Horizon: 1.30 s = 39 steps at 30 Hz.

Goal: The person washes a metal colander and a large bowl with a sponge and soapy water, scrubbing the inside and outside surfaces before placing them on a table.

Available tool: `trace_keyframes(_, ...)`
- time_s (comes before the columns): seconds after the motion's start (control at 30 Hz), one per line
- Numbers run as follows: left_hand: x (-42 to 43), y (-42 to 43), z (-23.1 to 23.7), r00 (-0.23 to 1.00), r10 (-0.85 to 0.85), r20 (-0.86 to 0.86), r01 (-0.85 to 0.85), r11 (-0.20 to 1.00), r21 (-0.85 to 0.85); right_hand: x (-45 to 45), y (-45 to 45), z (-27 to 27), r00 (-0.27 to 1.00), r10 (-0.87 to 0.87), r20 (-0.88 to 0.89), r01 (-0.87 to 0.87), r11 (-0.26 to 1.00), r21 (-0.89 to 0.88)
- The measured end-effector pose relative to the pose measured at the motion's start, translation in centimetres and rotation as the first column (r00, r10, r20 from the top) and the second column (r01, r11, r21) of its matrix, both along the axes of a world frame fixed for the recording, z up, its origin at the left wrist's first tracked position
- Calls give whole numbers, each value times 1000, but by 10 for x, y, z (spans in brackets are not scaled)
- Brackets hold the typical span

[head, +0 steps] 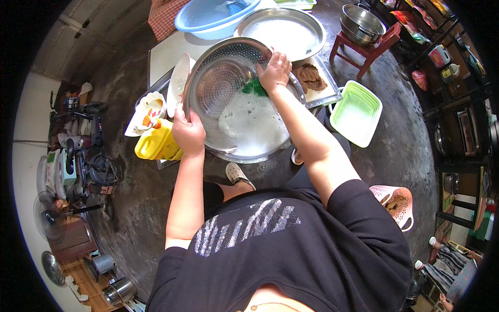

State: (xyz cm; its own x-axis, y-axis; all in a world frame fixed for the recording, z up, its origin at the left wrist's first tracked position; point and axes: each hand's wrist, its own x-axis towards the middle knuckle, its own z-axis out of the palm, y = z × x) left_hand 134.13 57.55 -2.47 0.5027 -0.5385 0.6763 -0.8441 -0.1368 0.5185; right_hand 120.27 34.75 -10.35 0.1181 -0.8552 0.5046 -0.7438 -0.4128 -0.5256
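A steel colander [218, 78] with rows of small holes leans tilted before me, its lower part in foamy water [253, 128]. A steel basin [249, 159] shows beneath its near edge. On the left rim, my left hand [189, 132] grips with the thumb over the edge. At the far right, my right hand [276, 72] holds the rim, fingers over it and thumb inside. A green scrubbing pad [253, 87] lies in the foam beside the right hand; whether the hand touches it is unclear. Close to my left wrist stands a yellow detergent bottle [158, 142] with an orange cap.
Beyond are a blue plastic tub [214, 19] and a wide steel basin [280, 33]. White dishes [180, 84] stand at left. A brown cloth [309, 77] lies right of the colander. A green basket [356, 115] and a red stool [366, 50] bearing steel pots stand farther right.
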Motion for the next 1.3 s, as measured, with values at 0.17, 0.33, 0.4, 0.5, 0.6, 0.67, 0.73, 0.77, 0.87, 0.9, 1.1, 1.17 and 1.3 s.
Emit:
trace_keyframes(0.17,-11,4,8,1000,-20,-15,19,999,-26,21,-2,-8,993,2,122,0,1000,-15)
trace_keyframes(0.33,-10,4,3,1000,-2,-28,1,1000,-23,25,-5,-16,985,41,166,-42,999,1)
trace_keyframes(0.4,-11,6,3,998,25,-54,-25,1000,1,25,-8,-17,983,66,169,-68,998,5)
trace_keyframes(0.5,-13,5,5,997,4,-75,-6,1000,-24,26,-9,-21,981,73,181,-71,997,-13)
trace_keyframes(0.6,-13,4,5,998,-7,-68,4,999,-48,24,-16,-25,964,130,233,-123,991,-43)
trace_keyframes(0.67,-13,3,5,998,6,-57,-8,999,-50,23,-18,-29,952,163,257,-156,987,-49)
trace_keyframes(0.73,-12,2,3,999,22,-46,-24,999,-47,22,-19,-31,940,190,283,-178,982,-65)
trace_keyframes(0.77,-13,3,2,998,22,-58,-24,999,-36,20,-19,-32,936,196,293,-187,981,-60)
trace_keyframes(0.87,-14,2,5,999,49,-21,-49,999,5,16,-20,-29,922,202,330,-199,979,-45)
trace_keyframes(0.9,-16,3,8,997,57,-59,-56,998,18,18,-19,-25,929,194,315,-195,980,-29)
trace_keyframes(1.1,-15,6,7,998,49,28,-49,999,-9,26,-12,-19,961,92,262,-105,994,36)
trace_keyframes(1.17,-15,5,9,997,50,62,-49,999,-21,25,-15,-22,959,110,262,-119,993,16)
trace_keyframes(1.3,-16,3,6,1000,13,-23,-14,998,-55,22,-17,-25,940,140,312,-159,987,36)
